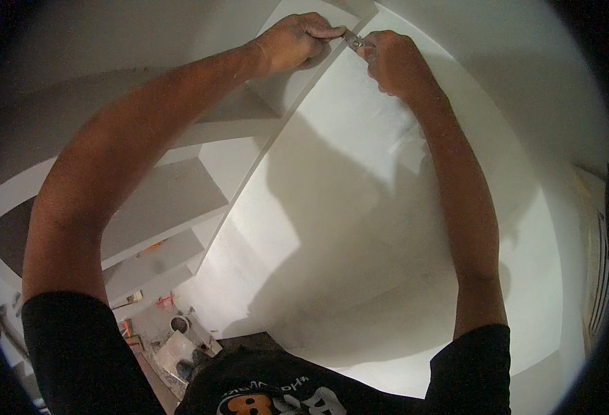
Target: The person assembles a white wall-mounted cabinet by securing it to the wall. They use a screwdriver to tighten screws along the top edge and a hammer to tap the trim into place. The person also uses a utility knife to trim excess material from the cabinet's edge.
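Observation:
Both my arms are raised to the top edge of a white shelf unit (249, 176), where its side panel meets the white wall. My right hand (400, 66) is closed around a small metal tool with a round pivot, which looks like pliers (355, 42). Its jaws point up and left at the panel's edge. Close to those jaws, my left hand (297, 43) has its fingers curled and its thumb stretched toward the tip. What the left fingers pinch, if anything, is too small to make out.
Open shelves (163, 197) run down the left side. On the floor at lower left lie a brush (133, 299), a round pot (179, 323), a pale board (175, 351) and orange-handled tools (130, 332). The white wall (360, 159) carries my shadow. Striped material (600, 270) stands at the far right.

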`<state>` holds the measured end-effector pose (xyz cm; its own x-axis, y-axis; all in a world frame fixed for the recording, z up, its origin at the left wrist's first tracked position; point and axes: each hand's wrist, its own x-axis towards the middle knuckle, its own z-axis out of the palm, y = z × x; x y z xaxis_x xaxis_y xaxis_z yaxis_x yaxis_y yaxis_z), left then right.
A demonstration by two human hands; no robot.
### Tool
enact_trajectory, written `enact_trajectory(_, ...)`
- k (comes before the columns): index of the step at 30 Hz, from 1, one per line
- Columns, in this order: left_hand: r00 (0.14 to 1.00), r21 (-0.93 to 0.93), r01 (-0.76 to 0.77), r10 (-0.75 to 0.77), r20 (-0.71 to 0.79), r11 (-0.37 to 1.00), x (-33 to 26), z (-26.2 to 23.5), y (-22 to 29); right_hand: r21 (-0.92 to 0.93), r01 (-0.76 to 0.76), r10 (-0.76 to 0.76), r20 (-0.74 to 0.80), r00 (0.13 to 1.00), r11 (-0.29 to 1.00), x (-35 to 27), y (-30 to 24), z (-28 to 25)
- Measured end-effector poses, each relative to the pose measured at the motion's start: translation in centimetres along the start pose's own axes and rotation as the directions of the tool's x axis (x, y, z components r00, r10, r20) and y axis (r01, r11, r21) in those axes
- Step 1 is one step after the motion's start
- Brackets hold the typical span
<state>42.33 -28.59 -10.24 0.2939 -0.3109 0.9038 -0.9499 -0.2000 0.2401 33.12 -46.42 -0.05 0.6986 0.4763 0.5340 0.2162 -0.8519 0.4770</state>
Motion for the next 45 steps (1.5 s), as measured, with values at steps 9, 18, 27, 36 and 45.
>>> enact_trajectory(9, 0.964, 0.288, -0.249, 0.264, -0.015, 0.925, 0.3, 0.6, -3.1, 0.126, -0.186, 0.173, 0.103, 0.979, 0.974, 0.1, -2.4, -1.2)
enact_trajectory(18, 0.977, -0.293, 0.211, -0.212, 0.028, 0.933, 0.2, 0.8, -0.6, 0.074, -0.179, 0.168, 0.128, 0.977, 0.981, -0.1, -1.4, -0.6)
enact_trajectory(27, 0.976, 0.088, -0.159, 0.170, -0.139, 0.983, 0.3, 0.1, -0.6, 0.189, -0.231, 0.194, 0.196, 0.961, 0.954, -0.4, -2.3, -3.5)
enact_trajectory(36, 0.902, 0.473, -0.324, 0.418, -0.106, 0.819, 1.4, -0.3, -2.2, 0.194, -0.244, 0.219, 0.144, 0.965, 0.950, -0.2, -2.4, -2.8)
enact_trajectory(45, 0.963, -0.250, 0.263, -0.235, 0.136, 0.932, 0.5, -1.0, 0.7, 0.112, -0.195, 0.162, 0.253, 0.954, 0.974, -0.6, -2.0, -2.8)
